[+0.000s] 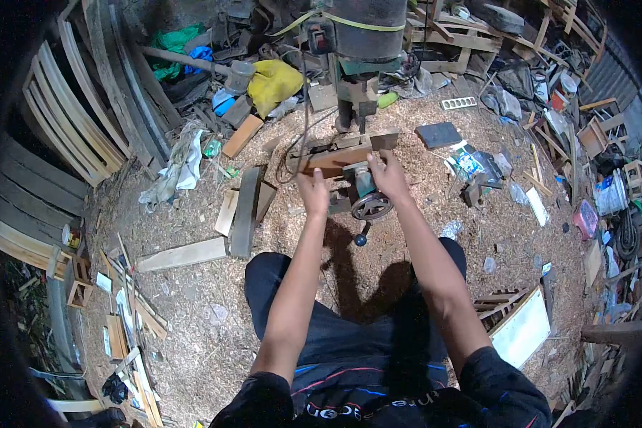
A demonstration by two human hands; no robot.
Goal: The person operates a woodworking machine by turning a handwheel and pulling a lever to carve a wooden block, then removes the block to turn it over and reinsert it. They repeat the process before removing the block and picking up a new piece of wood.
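Note:
A brown wooden block (340,158) lies across the work table of a standing machine, below its tool head (354,96). My left hand (312,192) grips the near side of the block towards its left end, thumb up; its other fingers are partly hidden. My right hand (386,177) is closed at the block's right part, beside a greenish metal clamp (362,178). Under my hands are a spoked handwheel (372,207) and a lever with a dark blue ball knob (361,240).
Wood offcuts (246,212) lie left of the machine on the shaving-covered floor (192,307). Curved wooden pieces (71,118) lean at far left. A yellow sack (273,87) lies behind. A dark block (439,135) and a white-faced panel (522,329) are at right.

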